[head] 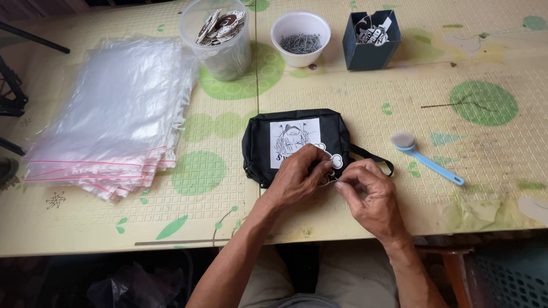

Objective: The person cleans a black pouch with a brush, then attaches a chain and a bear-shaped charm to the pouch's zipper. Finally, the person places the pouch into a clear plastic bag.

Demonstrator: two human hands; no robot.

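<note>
On a patterned yellow-green worktop [114, 228], beside a stack of clear zip bags [108, 114], the left hand [297, 174] and right hand [368, 191] pinch together on a small white-and-metal charm [332, 171] at the near right edge of a black fabric pouch [260, 142], its long axis crosswise.

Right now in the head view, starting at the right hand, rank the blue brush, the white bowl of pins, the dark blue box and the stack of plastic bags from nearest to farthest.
From the right hand:
1. Blue brush, just to its right on the table.
2. Dark blue box and white bowl of pins, both at the table's far edge; too close to call.
3. Stack of plastic bags, far left.
</note>
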